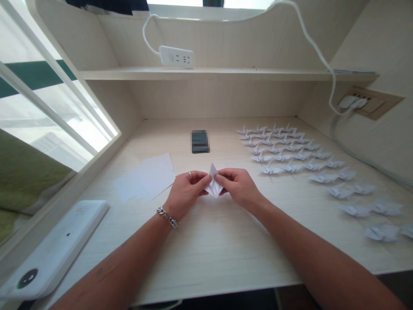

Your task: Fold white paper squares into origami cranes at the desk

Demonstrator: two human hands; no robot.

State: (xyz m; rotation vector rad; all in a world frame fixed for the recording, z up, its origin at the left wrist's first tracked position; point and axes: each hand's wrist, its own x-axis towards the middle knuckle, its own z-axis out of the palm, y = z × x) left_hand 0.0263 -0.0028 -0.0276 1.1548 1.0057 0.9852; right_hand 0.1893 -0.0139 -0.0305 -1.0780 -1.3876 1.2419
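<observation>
A small white folded paper piece (pixel 213 183) is held just above the pale wooden desk (pixel 226 241), at the middle. My left hand (pixel 186 193), with a ring and a chain bracelet, pinches its left side. My right hand (pixel 237 186) pinches its right side. Both hands have their fingers closed on the paper, and its pointed tip stands up between the thumbs. Loose white paper sheets (pixel 146 177) lie flat to the left of my left hand.
Several white folded paper cranes (pixel 292 150) lie in rows at the right of the desk. A dark small object (pixel 200 141) rests behind the hands. A white flat device (pixel 54 249) sits front left. A power strip (pixel 177 56) is on the shelf; a cable (pixel 332 90) runs to the wall socket (pixel 368 102).
</observation>
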